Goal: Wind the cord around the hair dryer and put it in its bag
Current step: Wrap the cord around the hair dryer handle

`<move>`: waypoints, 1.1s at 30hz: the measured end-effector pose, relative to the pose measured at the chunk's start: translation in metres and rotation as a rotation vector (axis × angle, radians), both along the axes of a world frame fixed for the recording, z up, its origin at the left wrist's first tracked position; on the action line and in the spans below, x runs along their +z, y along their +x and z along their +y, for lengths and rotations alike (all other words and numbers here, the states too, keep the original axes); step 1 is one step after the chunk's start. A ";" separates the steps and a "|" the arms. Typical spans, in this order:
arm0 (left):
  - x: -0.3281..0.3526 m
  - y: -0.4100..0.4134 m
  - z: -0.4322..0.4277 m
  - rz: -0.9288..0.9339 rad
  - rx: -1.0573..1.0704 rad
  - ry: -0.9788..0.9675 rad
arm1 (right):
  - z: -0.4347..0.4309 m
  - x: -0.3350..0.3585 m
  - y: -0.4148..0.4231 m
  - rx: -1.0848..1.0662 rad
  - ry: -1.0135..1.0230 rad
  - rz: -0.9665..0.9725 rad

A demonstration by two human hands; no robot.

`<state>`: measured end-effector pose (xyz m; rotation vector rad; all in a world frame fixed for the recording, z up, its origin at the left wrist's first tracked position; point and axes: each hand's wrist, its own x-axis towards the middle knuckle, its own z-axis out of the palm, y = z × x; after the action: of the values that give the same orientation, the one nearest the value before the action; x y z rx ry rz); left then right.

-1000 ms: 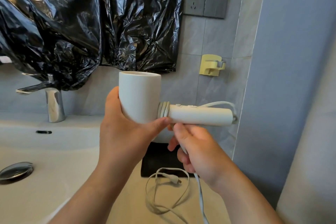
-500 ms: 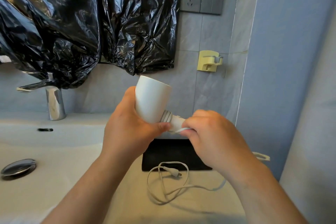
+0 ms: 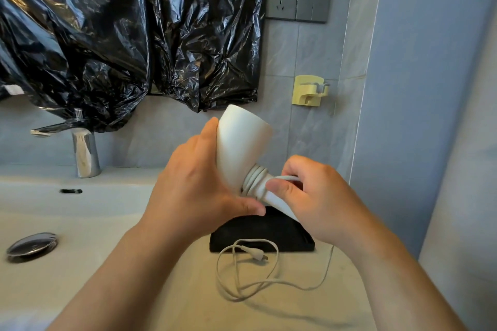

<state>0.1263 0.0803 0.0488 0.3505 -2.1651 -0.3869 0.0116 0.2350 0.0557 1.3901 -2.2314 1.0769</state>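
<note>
**Inspector:** Head view, both hands held above the surface. What was the left hand doing?

**Assistant:** It gripped the barrel of the white hair dryer, thumb underneath. The barrel tilted up and away from it.

**Inspector:** And the right hand?

**Assistant:** It was curled round the handle, just beside the left thumb, pinching the cord against it. Several turns sat at the neck between the two hands.

**Inspector:** The remainder?

**Assistant:** Slack cord dropped below the right hand and looped on the surface. The plug lay at the near edge of the black bag, which lay flat beneath both hands.
</note>
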 end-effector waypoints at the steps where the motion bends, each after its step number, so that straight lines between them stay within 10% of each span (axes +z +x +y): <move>1: 0.000 0.000 0.003 -0.004 0.044 -0.028 | -0.001 0.000 -0.001 -0.005 -0.002 -0.003; 14: 0.000 0.006 -0.010 0.055 -0.133 0.074 | 0.000 -0.001 0.003 0.099 0.016 -0.065; 33: -0.002 -0.001 -0.007 0.313 -0.600 0.419 | -0.021 -0.023 -0.015 0.694 -0.537 -0.984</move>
<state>0.1250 0.0735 0.0467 -0.1428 -1.8326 -1.1594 -0.0032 0.2143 0.0330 1.5798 -1.6119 2.8297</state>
